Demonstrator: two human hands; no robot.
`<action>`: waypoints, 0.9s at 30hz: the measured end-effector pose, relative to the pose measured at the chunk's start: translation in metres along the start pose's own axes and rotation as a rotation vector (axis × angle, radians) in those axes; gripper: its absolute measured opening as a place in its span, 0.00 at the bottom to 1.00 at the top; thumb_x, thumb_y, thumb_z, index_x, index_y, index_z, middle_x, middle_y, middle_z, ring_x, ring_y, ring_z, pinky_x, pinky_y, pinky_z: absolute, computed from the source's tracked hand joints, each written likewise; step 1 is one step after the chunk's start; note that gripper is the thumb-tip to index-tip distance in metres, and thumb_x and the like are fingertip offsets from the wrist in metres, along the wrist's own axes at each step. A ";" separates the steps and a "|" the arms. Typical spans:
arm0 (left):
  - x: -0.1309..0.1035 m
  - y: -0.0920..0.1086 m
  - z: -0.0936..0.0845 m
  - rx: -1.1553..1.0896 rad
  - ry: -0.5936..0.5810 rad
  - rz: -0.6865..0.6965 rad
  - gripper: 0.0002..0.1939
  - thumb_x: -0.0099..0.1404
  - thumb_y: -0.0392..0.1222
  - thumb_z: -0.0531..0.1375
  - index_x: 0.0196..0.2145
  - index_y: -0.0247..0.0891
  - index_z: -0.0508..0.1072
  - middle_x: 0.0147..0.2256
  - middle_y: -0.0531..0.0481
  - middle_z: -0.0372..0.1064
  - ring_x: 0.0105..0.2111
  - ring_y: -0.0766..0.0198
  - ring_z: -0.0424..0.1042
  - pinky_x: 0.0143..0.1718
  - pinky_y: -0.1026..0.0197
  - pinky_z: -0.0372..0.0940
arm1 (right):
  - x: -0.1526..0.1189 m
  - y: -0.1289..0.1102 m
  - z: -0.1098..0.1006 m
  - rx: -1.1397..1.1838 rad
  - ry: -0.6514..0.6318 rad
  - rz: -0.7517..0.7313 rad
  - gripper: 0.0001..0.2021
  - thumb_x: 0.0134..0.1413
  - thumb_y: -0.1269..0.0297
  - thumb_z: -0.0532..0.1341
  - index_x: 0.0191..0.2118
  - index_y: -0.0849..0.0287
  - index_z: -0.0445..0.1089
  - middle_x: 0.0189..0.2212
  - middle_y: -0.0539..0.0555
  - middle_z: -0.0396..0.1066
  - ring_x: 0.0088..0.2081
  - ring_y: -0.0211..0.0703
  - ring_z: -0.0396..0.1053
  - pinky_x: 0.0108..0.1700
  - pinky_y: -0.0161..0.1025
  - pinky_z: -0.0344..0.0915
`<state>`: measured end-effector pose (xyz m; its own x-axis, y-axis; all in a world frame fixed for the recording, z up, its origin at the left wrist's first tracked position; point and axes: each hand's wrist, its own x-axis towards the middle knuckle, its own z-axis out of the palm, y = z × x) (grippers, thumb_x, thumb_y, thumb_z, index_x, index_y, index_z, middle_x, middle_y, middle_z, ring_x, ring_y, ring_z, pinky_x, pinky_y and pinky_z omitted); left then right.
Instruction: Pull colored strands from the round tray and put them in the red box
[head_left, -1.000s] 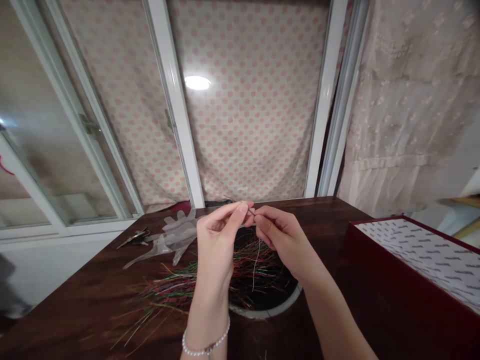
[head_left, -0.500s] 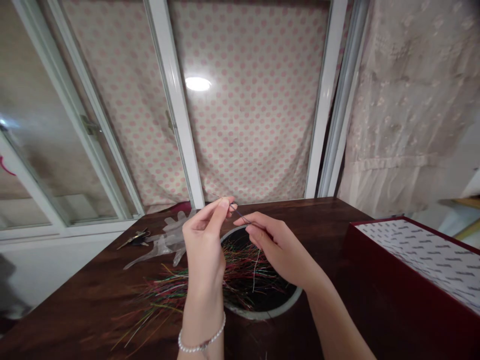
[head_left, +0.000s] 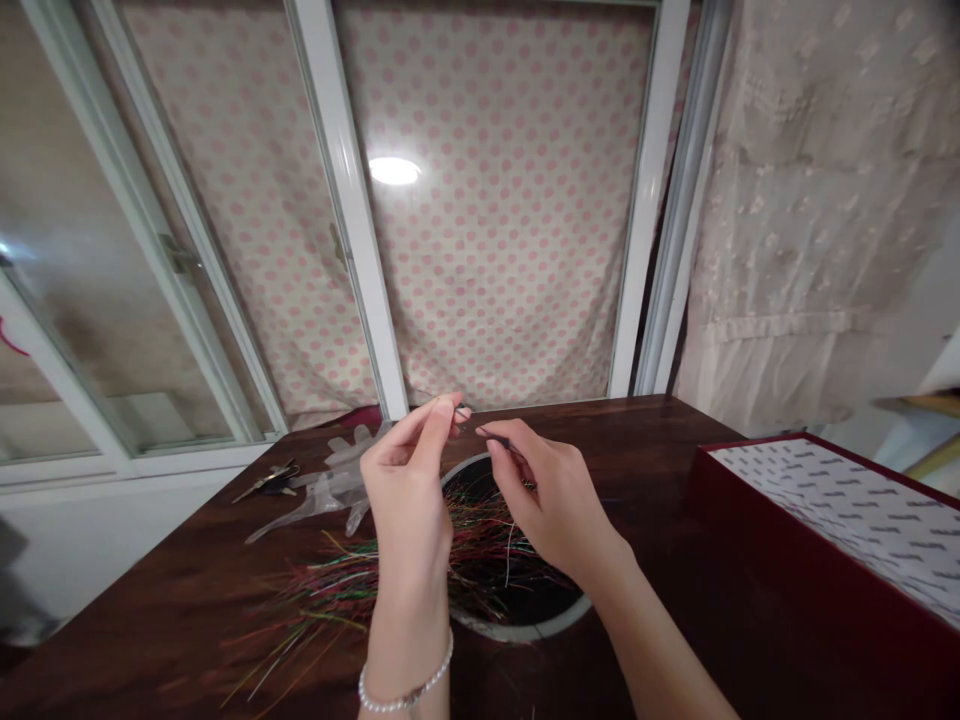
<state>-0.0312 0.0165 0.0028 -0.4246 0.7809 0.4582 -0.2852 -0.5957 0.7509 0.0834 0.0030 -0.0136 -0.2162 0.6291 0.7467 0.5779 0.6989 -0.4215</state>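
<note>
"What's in the hands?"
"Left hand (head_left: 409, 460): pinched on a thin dark strand (head_left: 461, 411). Right hand (head_left: 547, 490): pinched on a dark piece (head_left: 496, 438), both above the tabletop (head_left: 645, 430)."
"Containers?"
"Round pale-rimmed tray (head_left: 521, 633), multicoloured wires (head_left: 480, 530) across it; red box (head_left: 757, 510), printed white lining (head_left: 832, 500)."

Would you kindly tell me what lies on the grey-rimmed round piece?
Many thin coloured strands lie across the round piece, extending leftward beyond it. The left hand and right hand block parts from view; anything there cannot be seen.
</note>
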 end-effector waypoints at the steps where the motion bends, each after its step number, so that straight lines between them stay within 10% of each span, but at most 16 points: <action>1: 0.000 0.000 0.000 -0.001 -0.002 -0.001 0.04 0.53 0.37 0.65 0.30 0.39 0.79 0.29 0.51 0.76 0.29 0.69 0.71 0.34 0.67 0.67 | 0.000 0.000 0.000 0.003 -0.004 0.002 0.11 0.61 0.66 0.48 0.43 0.60 0.65 0.27 0.53 0.69 0.26 0.37 0.65 0.29 0.34 0.57; 27: -0.006 -0.002 0.005 0.027 0.069 0.193 0.05 0.55 0.38 0.64 0.31 0.41 0.79 0.30 0.52 0.76 0.31 0.67 0.74 0.35 0.66 0.69 | 0.004 0.002 -0.005 0.513 -0.094 0.187 0.11 0.60 0.69 0.48 0.33 0.58 0.66 0.21 0.45 0.55 0.23 0.32 0.50 0.26 0.32 0.49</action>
<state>-0.0233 0.0140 0.0006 -0.5274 0.6374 0.5617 -0.1701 -0.7270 0.6653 0.0878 0.0055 -0.0091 -0.2294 0.7699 0.5955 0.1603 0.6334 -0.7570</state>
